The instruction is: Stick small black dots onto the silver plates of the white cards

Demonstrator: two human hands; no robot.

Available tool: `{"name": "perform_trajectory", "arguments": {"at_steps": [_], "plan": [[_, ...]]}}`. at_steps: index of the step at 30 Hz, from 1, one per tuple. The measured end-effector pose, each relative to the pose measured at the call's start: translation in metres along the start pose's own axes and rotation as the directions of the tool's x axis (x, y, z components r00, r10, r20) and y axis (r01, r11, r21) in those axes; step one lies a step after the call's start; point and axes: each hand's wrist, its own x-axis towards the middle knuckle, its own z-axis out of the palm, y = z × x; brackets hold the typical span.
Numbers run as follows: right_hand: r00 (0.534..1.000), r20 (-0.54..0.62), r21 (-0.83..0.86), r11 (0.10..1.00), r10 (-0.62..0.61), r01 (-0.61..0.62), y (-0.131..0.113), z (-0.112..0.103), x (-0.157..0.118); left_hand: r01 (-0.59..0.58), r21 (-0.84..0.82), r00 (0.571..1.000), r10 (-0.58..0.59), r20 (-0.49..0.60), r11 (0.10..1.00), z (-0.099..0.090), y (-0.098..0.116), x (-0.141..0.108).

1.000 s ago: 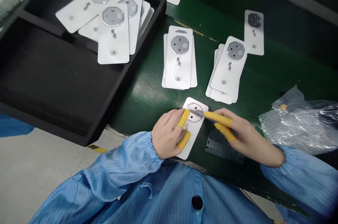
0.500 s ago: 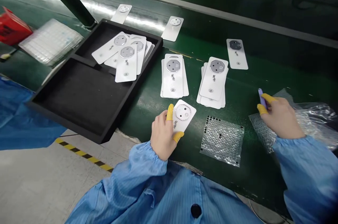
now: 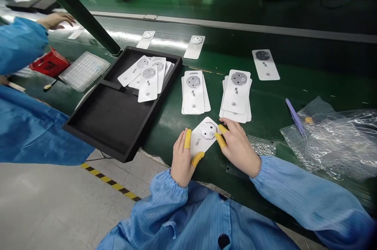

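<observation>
My left hand (image 3: 185, 157), with yellow finger cots, grips a white card (image 3: 203, 137) by its lower edges; the card has an octagonal metallic part with dark holes at one end. My right hand (image 3: 237, 146) is at the card's upper right corner, its yellow-covered thumb and finger closed there; whether anything is between them is too small to tell. Two stacks of similar cards, a left stack (image 3: 193, 99) and a right stack (image 3: 235, 97), lie just beyond. A purple tweezer-like tool (image 3: 295, 118) rests on bubble wrap (image 3: 318, 124) at the right.
A black tray (image 3: 108, 118) holding overlapping cards (image 3: 148, 85) is at the left. Single cards lie farther back. A bubble sheet (image 3: 263, 146) is partly under my right hand. Another person's hand (image 3: 57, 20) reaches in at upper left, near a red bin (image 3: 50, 62).
My right hand has let go of the purple tool and moved left to the card. The view has tilted up, and another person's arm now shows at the upper left.
</observation>
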Motion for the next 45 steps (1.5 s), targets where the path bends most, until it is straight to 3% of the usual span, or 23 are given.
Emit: {"name": "perform_trajectory", "arguments": {"at_steps": [4,7,10,13,17,19,24,28,32,35,37,41,43,45], "plan": [[0.993,-0.005,0.175,0.978,0.115,-0.112,0.007,-0.002,0.011,0.041,-0.076,0.999,-0.042,-0.018,0.996,-0.002,0.0,-0.001],[0.99,0.048,0.327,0.934,0.134,-0.143,0.0,-0.012,0.017,0.184,-0.296,0.983,-0.177,0.05,0.937,-0.018,0.006,0.01],[0.98,0.077,0.523,0.83,0.181,-0.195,-0.015,-0.027,0.013,0.374,-0.597,0.927,-0.307,0.216,0.71,-0.041,0.017,0.034],[0.959,0.077,0.69,0.679,0.273,-0.249,-0.028,-0.043,0.005,0.463,-0.744,0.886,-0.28,0.37,0.482,-0.056,0.027,0.058],[0.951,0.061,0.727,0.64,0.302,-0.25,-0.036,-0.056,-0.005,0.597,-0.725,0.801,-0.206,0.563,0.343,-0.056,0.035,0.07],[0.95,0.065,0.719,0.645,0.306,-0.257,-0.037,-0.059,-0.006,0.622,-0.727,0.781,-0.164,0.602,0.291,-0.054,0.037,0.069],[0.953,0.048,0.696,0.674,0.3,-0.247,-0.037,-0.069,-0.003,0.623,-0.746,0.782,-0.157,0.603,0.235,-0.055,0.043,0.066],[0.959,0.017,0.672,0.706,0.284,-0.221,-0.04,-0.074,-0.006,0.641,-0.732,0.767,-0.198,0.61,0.23,-0.055,0.049,0.07],[0.97,0.021,0.638,0.744,0.243,-0.2,-0.037,-0.071,-0.012,0.623,-0.745,0.782,-0.22,0.584,0.239,-0.049,0.052,0.075],[0.972,-0.004,0.362,0.907,0.234,-0.217,-0.013,-0.076,0.008,0.64,-0.727,0.767,-0.256,0.588,0.248,-0.042,0.048,0.079],[0.951,-0.124,0.091,0.957,0.285,-0.275,0.018,-0.091,0.039,0.671,-0.694,0.74,-0.283,0.61,0.259,-0.036,0.042,0.082],[0.833,-0.337,-0.15,0.848,0.44,-0.508,0.093,-0.135,0.111,0.673,-0.683,0.737,-0.323,0.593,0.283,-0.029,0.028,0.084],[0.771,-0.372,-0.224,0.756,0.517,-0.615,0.124,-0.152,0.134,0.649,-0.706,0.758,-0.319,0.568,0.284,-0.027,0.022,0.083],[0.749,-0.385,-0.292,0.698,0.54,-0.654,0.147,-0.162,0.146,0.636,-0.726,0.768,-0.308,0.562,0.262,-0.023,0.018,0.082]]}}
